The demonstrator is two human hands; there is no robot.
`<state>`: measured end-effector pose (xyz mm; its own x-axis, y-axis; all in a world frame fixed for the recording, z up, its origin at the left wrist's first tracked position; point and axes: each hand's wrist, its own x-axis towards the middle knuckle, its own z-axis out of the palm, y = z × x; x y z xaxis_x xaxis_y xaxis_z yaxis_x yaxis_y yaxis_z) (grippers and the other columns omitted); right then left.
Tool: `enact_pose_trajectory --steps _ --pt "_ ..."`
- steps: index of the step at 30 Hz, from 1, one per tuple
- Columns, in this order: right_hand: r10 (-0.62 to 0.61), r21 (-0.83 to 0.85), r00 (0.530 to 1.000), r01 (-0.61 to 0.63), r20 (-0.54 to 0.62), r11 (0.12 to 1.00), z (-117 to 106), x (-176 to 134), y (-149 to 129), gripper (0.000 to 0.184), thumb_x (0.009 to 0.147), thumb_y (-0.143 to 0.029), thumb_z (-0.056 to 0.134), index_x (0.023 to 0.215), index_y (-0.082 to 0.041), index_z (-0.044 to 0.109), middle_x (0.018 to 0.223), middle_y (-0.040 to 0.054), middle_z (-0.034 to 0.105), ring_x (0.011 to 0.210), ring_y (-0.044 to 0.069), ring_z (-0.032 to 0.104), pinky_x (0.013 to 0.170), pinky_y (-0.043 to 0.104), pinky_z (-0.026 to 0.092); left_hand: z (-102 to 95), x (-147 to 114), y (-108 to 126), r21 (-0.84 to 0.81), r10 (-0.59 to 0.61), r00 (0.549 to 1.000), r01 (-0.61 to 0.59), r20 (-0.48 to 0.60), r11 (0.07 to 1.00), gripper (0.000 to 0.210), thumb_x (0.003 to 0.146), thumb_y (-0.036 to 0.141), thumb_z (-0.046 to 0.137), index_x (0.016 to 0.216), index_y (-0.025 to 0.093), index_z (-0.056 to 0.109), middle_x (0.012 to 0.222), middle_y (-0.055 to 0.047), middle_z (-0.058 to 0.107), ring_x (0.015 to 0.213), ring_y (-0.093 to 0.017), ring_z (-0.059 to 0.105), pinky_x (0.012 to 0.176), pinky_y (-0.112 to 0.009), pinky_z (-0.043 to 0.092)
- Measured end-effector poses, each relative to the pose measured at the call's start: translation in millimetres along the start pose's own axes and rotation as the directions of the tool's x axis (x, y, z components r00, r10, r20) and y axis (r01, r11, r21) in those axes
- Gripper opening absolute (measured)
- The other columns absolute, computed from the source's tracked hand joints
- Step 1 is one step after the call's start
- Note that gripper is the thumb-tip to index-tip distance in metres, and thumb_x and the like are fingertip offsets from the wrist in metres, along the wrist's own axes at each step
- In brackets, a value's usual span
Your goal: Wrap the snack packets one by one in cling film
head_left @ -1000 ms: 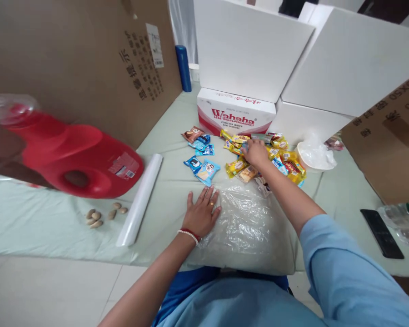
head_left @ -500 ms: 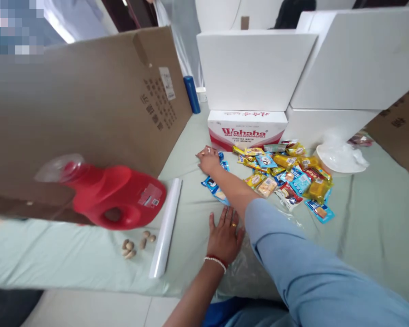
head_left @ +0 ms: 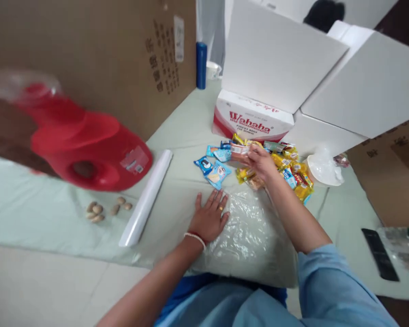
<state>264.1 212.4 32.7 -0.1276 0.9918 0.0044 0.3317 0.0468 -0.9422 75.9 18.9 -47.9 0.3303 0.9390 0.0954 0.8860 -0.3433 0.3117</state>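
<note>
Blur is softening the print on a small reddish-brown wrapped snack packet (head_left: 239, 152), and the right hand (head_left: 262, 163) is covering its right end and part of a heap of yellow, blue and red snack packets (head_left: 282, 161). The right grip is narrowing to a pinch on that reddish-brown packet, which is hanging between light-blue packets (head_left: 219, 172) and the heap. The left hand (head_left: 209, 218) is lying flat, fingers spread, beside crinkled clear plastic (head_left: 252, 227) on the green cloth-covered surface (head_left: 186, 131).
</note>
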Motion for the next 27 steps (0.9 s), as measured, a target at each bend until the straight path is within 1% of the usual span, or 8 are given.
enact_pose_trajectory --steps 4,6,8,10,15,17,21,27 --pt "-0.054 -0.050 0.998 0.056 0.036 0.997 -54.6 -97.1 10.7 0.027 0.088 -0.049 0.065 0.090 -0.026 0.054 0.122 0.0074 0.071 0.117 0.027 0.067 0.098 0.046 0.056 -2.2 0.3 0.9 -0.049 -0.005 1.000 0.005 -0.011 0.999 0.057 0.107 0.045 0.033 0.159 0.024 0.040 0.169 -0.009 0.033 0.158 -0.030 0.026 0.127 -0.070 0.001" --pt "-0.119 -0.191 0.972 0.159 0.201 0.969 -65.7 -138.9 15.0 0.019 0.095 -0.044 0.060 0.089 -0.026 0.061 0.133 0.0079 0.069 0.136 0.028 0.057 0.112 0.053 0.047 -2.4 0.2 1.1 -0.052 -0.006 1.000 0.006 -0.007 0.999 0.057 0.107 0.045 0.033 0.159 0.024 0.039 0.169 -0.009 0.032 0.158 -0.030 0.026 0.127 -0.070 -0.001" --pt "-0.149 -0.292 0.897 0.287 0.417 0.912 -68.4 -169.8 21.6 0.017 0.098 -0.036 0.056 0.092 -0.027 0.070 0.139 0.0066 0.068 0.149 0.029 0.044 0.120 0.059 0.036 -2.3 0.1 1.4 -0.046 -0.004 1.000 0.004 -0.002 0.999 0.057 0.107 0.044 0.033 0.159 0.024 0.039 0.169 -0.009 0.031 0.158 -0.030 0.026 0.127 -0.070 -0.001" --pt "-0.144 -0.336 0.848 0.351 0.511 0.874 -67.1 -189.3 29.7 0.022 0.097 -0.029 0.054 0.096 -0.029 0.076 0.143 0.0048 0.066 0.152 0.028 0.039 0.121 0.062 0.034 -1.6 0.2 1.4 -0.037 -0.006 1.000 0.006 -0.002 0.999 0.057 0.106 0.044 0.034 0.160 0.024 0.038 0.169 -0.010 0.032 0.158 -0.031 0.026 0.126 -0.071 -0.001" --pt "-0.187 -0.376 0.964 0.247 0.190 0.893 -56.4 -213.2 40.3 0.030 0.102 -0.029 0.046 0.102 -0.030 0.076 0.129 0.0068 0.073 0.133 0.027 0.059 0.114 0.057 0.046 1.1 1.0 0.4 -0.013 0.000 1.000 0.000 0.014 1.000 0.058 0.107 0.044 0.033 0.160 0.023 0.037 0.170 -0.010 0.029 0.159 -0.030 0.024 0.126 -0.070 -0.003" --pt "-0.214 -0.393 0.945 0.300 0.248 0.869 -47.9 -218.5 39.8 0.028 0.103 -0.034 0.050 0.119 -0.031 0.073 0.138 0.0077 0.068 0.135 0.027 0.058 0.115 0.056 0.046 1.4 0.9 0.6 -0.007 0.000 1.000 0.001 0.012 1.000 0.058 0.107 0.044 0.033 0.160 0.023 0.037 0.170 -0.010 0.028 0.159 -0.030 0.023 0.126 -0.070 -0.004" --pt "-0.220 -0.413 0.818 0.477 0.531 0.776 -32.8 -218.7 44.0 0.045 0.101 -0.041 0.061 0.145 -0.032 0.060 0.150 0.0092 0.060 0.140 0.029 0.051 0.117 0.053 0.043 0.5 0.6 1.3 0.005 0.001 1.000 -0.001 0.007 1.000 0.057 0.107 0.043 0.032 0.160 0.022 0.039 0.170 -0.010 0.029 0.159 -0.029 0.023 0.127 -0.069 -0.004" --pt "-0.238 -0.527 0.908 0.398 0.345 0.751 -20.6 -206.3 60.0 0.044 0.100 -0.045 0.061 0.141 -0.029 0.065 0.134 0.0106 0.069 0.122 0.031 0.058 0.108 0.053 0.049 0.0 1.3 1.9 0.024 -0.002 1.000 0.001 0.012 1.000 0.057 0.107 0.044 0.031 0.159 0.022 0.039 0.170 -0.010 0.028 0.159 -0.029 0.024 0.127 -0.069 -0.005"
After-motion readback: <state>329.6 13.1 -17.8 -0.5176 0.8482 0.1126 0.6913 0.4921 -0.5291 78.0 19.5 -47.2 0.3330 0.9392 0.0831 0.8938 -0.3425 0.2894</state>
